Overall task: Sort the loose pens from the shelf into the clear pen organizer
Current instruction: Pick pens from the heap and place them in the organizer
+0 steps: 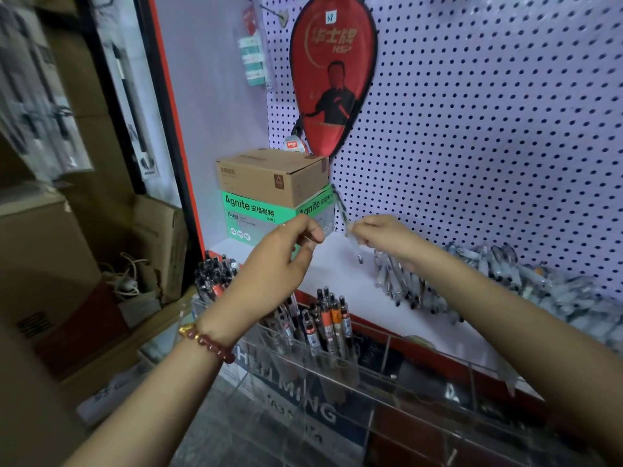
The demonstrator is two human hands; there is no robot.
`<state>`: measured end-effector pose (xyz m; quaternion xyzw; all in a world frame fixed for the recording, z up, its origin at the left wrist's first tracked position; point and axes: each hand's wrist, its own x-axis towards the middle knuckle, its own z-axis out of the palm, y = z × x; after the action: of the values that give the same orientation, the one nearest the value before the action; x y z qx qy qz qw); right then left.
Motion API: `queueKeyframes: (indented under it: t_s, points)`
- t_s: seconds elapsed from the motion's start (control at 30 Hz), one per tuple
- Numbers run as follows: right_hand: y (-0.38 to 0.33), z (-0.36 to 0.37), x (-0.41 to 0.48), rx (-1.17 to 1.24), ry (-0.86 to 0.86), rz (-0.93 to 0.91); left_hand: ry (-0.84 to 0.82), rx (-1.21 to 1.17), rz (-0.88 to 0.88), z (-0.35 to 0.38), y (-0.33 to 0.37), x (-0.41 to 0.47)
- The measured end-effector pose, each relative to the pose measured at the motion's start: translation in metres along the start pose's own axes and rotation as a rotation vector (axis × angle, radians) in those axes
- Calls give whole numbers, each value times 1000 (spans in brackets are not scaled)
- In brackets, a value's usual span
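Observation:
My right hand pinches a clear pen with a dark clip, held tilted above the white shelf. Just to its left, my left hand is curled, thumb and forefinger pinching something small and thin that I cannot make out. A heap of loose clear pens lies on the shelf to the right, behind my right forearm. The clear pen organizer stands below the shelf's front edge. Its left compartments hold upright pens; more upright pens stand at its far left.
A brown carton sits on a green Agnite box at the shelf's back left. A red paddle case hangs on the pegboard. Cardboard boxes crowd the floor at left. The organizer's right compartments look vacant.

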<state>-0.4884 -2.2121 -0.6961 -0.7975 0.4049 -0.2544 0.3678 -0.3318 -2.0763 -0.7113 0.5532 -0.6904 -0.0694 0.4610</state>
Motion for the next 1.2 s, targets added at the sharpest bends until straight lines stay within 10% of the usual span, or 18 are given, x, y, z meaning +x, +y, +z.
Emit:
queueKeyframes:
  t_s: [0.47, 0.8, 1.2]
  points:
    - [-41, -9, -19, 57, -445, -274, 150, -355, -38, 3, 19, 1]
    - [57, -5, 2, -1131, -255, -132, 177, -421, -93, 4, 21, -3]
    - [54, -6, 0, -973, 41, -146, 155, -393, -112, 5, 27, -5]
